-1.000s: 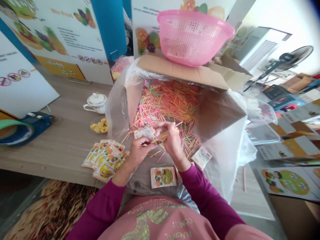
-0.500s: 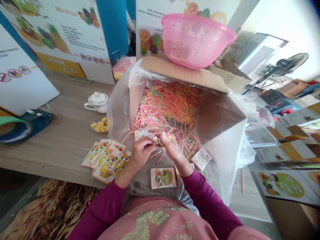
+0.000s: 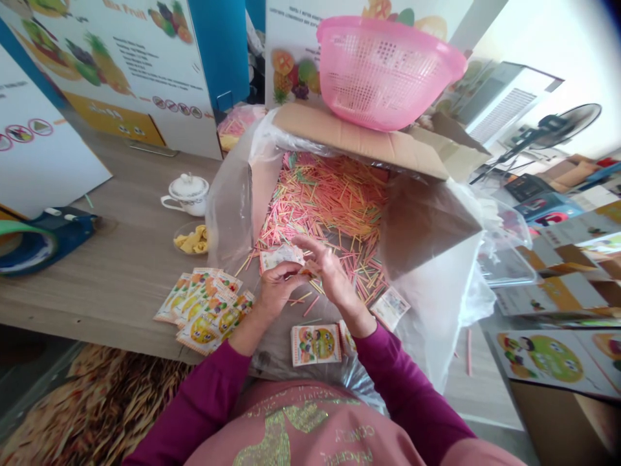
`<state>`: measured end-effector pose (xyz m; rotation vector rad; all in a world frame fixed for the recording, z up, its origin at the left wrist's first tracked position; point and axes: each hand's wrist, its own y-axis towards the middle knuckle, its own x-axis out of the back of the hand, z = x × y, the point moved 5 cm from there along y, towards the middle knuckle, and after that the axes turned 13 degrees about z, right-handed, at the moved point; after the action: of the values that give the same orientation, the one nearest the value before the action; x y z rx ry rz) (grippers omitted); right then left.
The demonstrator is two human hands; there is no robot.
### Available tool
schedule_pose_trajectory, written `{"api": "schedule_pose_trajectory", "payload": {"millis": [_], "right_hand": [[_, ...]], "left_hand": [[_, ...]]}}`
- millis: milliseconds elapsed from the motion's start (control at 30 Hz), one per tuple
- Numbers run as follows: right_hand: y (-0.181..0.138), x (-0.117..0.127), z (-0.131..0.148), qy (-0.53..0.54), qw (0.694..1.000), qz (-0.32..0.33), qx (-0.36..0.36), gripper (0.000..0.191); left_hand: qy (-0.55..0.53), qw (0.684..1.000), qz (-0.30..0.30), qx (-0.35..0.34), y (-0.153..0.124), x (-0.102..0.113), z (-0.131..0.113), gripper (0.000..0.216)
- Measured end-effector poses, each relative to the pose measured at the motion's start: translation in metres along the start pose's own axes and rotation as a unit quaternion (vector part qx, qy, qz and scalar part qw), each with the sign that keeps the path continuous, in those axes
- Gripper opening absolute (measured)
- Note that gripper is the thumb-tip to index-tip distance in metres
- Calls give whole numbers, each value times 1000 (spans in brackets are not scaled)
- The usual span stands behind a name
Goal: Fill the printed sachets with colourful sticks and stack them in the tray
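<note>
My left hand (image 3: pixel 279 288) is closed in a pinch on a small printed packet (image 3: pixel 311 268), which shows only in part between my hands. Against its other side is my right hand (image 3: pixel 337 281), with fingers stretched out. Just beyond lies a stack of packets (image 3: pixel 281 257) at the front of an open carton (image 3: pixel 417 220). Thin pink, yellow and green sticks (image 3: pixel 334 194) fill the carton's far part and lie scattered nearer. Close to my body is another stack of printed packets (image 3: pixel 316 345); a banded-looking stack (image 3: pixel 391 307) sits to the right.
Fanned yellow-and-orange packets (image 3: pixel 208 310) lie left on the wooden table (image 3: pixel 130 246). Behind them are a small dish of yellow pieces (image 3: pixel 193 241), a lidded white cup (image 3: pixel 187 194) and a blue tape dispenser (image 3: pixel 58 236). A pink basket (image 3: pixel 388 71) rests on the carton's back flap.
The fingers of my right hand have straightened and lifted a little around the packet. My left hand keeps its pinch, shifted slightly. The view has tilted a little.
</note>
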<state>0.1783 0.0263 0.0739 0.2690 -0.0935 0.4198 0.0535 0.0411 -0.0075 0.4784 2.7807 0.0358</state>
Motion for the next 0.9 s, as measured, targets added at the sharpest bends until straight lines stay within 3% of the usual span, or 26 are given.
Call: {"api": "schedule_pose_trajectory", "payload": {"millis": [67, 100, 200, 267, 333, 400, 467, 633, 833, 900], "right_hand": [[2, 0, 4, -62, 996, 66, -12, 65], [2, 6, 3, -71, 995, 68, -19, 67], [-1, 48, -12, -80, 993, -55, -64, 73], [-9, 76, -28, -183, 968, -109, -132, 64], [-17, 85, -47, -332, 911, -36, -242, 49], [-26, 81, -62, -441, 826, 54, -348, 42], [-32, 69, -67, -490, 768, 96, -402, 44], [-19, 36, -58, -504, 750, 149, -400, 50], [-12, 34, -58, -516, 720, 213, -413, 32], [-13, 35, -60, -526, 708, 222, -417, 35]], "left_hand": [[4, 1000, 14, -4, 0, -3, -1, 19], [3, 1000, 13, -2, -1, -3, -1, 19], [-28, 999, -17, 21, -7, 4, -1, 24], [-55, 997, -38, 30, -12, 12, -3, 29], [-68, 996, -52, 25, -15, 20, -7, 32], [-68, 995, -65, 9, -17, 25, -11, 31], [-63, 995, -75, -9, -19, 27, -12, 29], [-17, 995, -84, -46, -25, 26, -12, 24], [62, 995, -12, -79, -44, 24, -36, 15], [92, 991, 15, -97, -50, 21, -46, 12]]}}
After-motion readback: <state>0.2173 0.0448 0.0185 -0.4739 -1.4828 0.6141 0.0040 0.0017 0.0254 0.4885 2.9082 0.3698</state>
